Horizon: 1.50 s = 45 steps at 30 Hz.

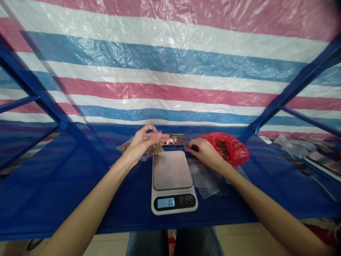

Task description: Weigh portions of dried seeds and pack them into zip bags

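My left hand (140,142) pinches the top of a clear zip bag (156,148) with brownish dried bits inside. More filled clear bag shows under and left of that hand. My right hand (201,148) is closed, fingertips together at a small clear piece (187,145) that I cannot make out fully. Beside it, partly behind the wrist, an open red plastic bag (238,149) holds brown dried bits. Between and in front of my hands stands a white kitchen scale (173,170) with a bare plate; its display reads 0.0.
Flat clear bags (206,179) lie right of the scale, under my right forearm. A phone-like dark rectangle (174,139) lies behind the scale. Blue frame bars (287,96) rise at both sides, with a striped sheet (170,71) behind. Blurred items and a device (325,163) sit far right.
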{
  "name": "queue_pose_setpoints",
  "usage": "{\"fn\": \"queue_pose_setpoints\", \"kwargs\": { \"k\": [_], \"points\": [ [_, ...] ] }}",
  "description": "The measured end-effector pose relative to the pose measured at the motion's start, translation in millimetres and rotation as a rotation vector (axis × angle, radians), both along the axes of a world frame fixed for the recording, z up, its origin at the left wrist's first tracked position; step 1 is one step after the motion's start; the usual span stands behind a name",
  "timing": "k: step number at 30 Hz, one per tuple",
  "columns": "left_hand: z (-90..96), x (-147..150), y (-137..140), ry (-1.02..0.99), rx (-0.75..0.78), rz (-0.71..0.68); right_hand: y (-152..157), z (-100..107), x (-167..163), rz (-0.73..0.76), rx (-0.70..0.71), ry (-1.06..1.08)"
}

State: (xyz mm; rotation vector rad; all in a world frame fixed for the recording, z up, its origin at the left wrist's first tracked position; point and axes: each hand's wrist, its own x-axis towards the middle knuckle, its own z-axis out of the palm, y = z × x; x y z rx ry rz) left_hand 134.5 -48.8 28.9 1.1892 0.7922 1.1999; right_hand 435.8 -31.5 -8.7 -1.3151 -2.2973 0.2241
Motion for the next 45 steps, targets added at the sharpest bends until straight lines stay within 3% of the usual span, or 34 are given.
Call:
{"fn": "queue_pose_setpoints", "kwargs": {
  "k": [5,8,11,16,21,26,31,35,41,45],
  "points": [
    [2.6,17.9,-3.3,-0.025,-0.044,0.121,-12.9,22.1,-26.8,0.072,0.091,0.411],
    [0.8,35.6,-7.0,0.020,0.039,0.191,-24.0,37.4,-57.6,0.182,-0.114,0.679],
    [-2.1,47.2,-12.0,0.038,0.095,0.113,-30.9,39.5,-79.8,0.252,-0.225,0.845],
    [-1.0,42.8,-18.3,-0.001,-0.015,-0.036,-34.1,30.9,-78.3,0.215,-0.346,1.050],
    [0.4,42.7,-25.5,0.116,-0.057,-0.099,-36.4,22.0,-72.0,0.122,-0.336,1.124],
    [-7.5,47.9,-26.6,0.149,0.103,0.111,-35.8,12.8,-76.3,0.118,-0.390,1.201],
    [-13.7,46.3,-24.2,0.248,0.177,0.173,-37.4,11.3,-76.6,0.132,-0.469,1.280],
    [-12.1,47.3,-27.4,0.225,0.190,0.156,-39.5,14.3,-74.9,0.165,-0.469,1.289],
    [-11.5,47.2,-29.6,0.197,0.198,0.154,-40.5,15.0,-70.4,0.158,-0.359,1.195],
    [-8.9,47.9,-31.4,0.176,0.228,0.129,-42.8,12.8,-73.0,0.167,-0.394,1.166]
  ]
}}
